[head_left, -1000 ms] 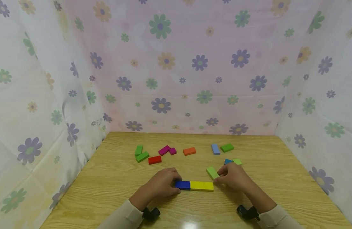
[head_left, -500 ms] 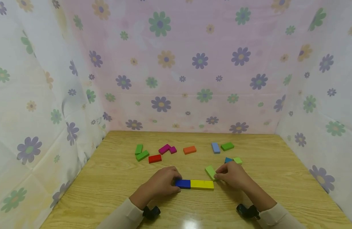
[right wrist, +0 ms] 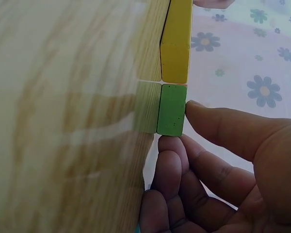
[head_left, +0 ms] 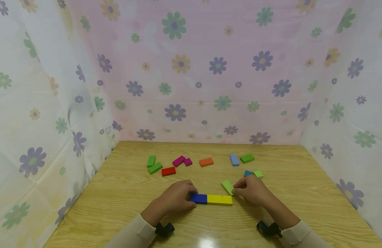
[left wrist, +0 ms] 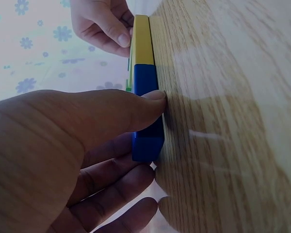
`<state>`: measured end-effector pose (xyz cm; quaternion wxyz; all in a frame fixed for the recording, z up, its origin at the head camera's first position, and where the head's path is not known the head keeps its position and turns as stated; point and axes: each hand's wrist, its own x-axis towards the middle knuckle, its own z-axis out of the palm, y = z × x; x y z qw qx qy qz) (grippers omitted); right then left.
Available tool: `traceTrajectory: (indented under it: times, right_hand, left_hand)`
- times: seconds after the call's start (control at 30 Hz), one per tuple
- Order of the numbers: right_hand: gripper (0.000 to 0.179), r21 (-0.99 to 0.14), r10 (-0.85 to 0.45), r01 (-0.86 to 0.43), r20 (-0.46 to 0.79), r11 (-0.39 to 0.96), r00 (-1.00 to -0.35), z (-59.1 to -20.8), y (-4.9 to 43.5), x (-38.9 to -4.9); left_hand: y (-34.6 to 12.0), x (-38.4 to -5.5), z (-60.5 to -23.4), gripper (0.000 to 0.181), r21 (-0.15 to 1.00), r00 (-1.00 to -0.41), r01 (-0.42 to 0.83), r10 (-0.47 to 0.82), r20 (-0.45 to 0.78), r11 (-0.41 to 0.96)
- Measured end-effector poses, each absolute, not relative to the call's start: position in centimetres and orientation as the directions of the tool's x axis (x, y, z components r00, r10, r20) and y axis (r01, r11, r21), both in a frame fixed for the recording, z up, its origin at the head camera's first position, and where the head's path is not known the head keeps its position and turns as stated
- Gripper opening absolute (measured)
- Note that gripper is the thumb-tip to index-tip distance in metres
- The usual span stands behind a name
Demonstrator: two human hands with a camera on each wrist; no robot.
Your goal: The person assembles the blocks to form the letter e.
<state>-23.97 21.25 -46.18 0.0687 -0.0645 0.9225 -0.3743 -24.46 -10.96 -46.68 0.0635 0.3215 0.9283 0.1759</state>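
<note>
A dark blue block and a longer yellow block lie end to end on the table, making a straight row. My left hand grips the blue block's left end, thumb on the near side and fingers on the far side. At the yellow block's right end, my right hand pinches a light green block between thumb and fingertips. This block lies slanted behind the row. In the right wrist view its end face shows right beside the yellow block.
Toward the back lie a red block, green blocks, magenta blocks, an orange block and a light blue block. Beyond my right hand are a blue block and a small lime block. Flowered cloth encloses the table.
The light green block has shifted slightly left, and my right fingers have come along with it. My left hand and the blue and yellow row have stayed in place.
</note>
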Motion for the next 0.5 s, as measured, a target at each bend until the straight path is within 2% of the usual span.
traceTrajectory:
  times: [0.5]
  right_hand:
    - [0.019, -0.697, -0.192, -0.082, -0.082, 0.712, -0.978, -46.31, 21.42, -24.13]
  left_hand:
    - [-10.85, -24.31, -46.37, 0.034, 0.375, -0.789, 0.565, 0.614, -0.015, 0.735]
